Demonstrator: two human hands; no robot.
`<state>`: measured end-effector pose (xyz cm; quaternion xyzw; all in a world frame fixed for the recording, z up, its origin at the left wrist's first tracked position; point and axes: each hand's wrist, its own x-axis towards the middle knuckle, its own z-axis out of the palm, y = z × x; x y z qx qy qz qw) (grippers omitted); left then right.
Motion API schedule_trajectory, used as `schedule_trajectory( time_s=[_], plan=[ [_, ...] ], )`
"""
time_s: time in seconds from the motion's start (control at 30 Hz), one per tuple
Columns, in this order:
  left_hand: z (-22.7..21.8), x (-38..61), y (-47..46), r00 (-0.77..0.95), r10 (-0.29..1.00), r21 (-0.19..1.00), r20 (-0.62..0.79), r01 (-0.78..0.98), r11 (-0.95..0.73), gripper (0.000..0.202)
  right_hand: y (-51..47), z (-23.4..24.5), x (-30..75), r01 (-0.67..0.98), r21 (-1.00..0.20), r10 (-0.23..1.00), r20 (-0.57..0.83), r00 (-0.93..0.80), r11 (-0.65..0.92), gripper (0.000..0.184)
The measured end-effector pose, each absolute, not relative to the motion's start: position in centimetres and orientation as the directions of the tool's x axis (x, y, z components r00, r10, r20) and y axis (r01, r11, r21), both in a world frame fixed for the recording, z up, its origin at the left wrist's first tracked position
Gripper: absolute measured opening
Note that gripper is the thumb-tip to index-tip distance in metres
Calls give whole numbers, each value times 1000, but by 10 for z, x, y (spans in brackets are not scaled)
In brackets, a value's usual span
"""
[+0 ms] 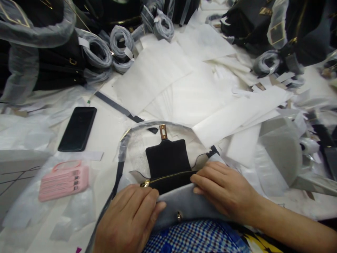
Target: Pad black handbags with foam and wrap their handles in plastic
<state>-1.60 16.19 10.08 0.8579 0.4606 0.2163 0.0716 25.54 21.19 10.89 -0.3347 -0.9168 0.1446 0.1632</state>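
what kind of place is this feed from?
Probably a handbag packing bench: left hand and right hand rest on an open black handbag, white tissue sheets lie all around, wrapped straps and film-wrapped black bags pile behind.

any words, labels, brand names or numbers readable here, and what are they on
No text can be read.
Pink packet: dark printed strips, too blurred to read.
Gold clasp on the black handbag: any engraving is too small to tell.
Phone: screen dark, nothing shown.
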Motion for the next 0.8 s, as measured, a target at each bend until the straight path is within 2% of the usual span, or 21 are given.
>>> schedule_trajectory(
  time_s=[0.07,0.23,0.33,0.43,0.57,0.63,0.7,0.77,0.8],
  plan=[
    [95,-13,165,477,836,312,272,778,-546,14,213,105,254,575,-353,652,155,-742,738,21],
    [73,-7,177,455,853,166,257,848,-503,26,219,88,246,684,-301,716,-6,-698,665,42],
    [68,-5,178,444,852,138,276,859,-493,24,221,83,243,733,-294,758,-41,-651,613,42],
    [70,0,176,452,848,151,277,851,-503,19,219,81,241,739,-319,778,-9,-629,594,28],
    [75,6,171,473,819,215,326,806,-552,25,211,80,240,669,-350,744,149,-652,656,16],
    [77,6,166,522,783,234,337,760,-607,31,204,79,242,593,-380,693,226,-684,709,19],
    [78,3,160,557,775,247,300,739,-627,30,195,78,246,543,-411,662,247,-707,733,23],
    [79,-1,152,588,776,242,228,738,-630,34,185,78,251,550,-430,668,193,-719,716,35],
    [80,-3,148,607,772,230,188,737,-635,43,181,78,254,568,-434,677,145,-722,699,47]
  ],
)
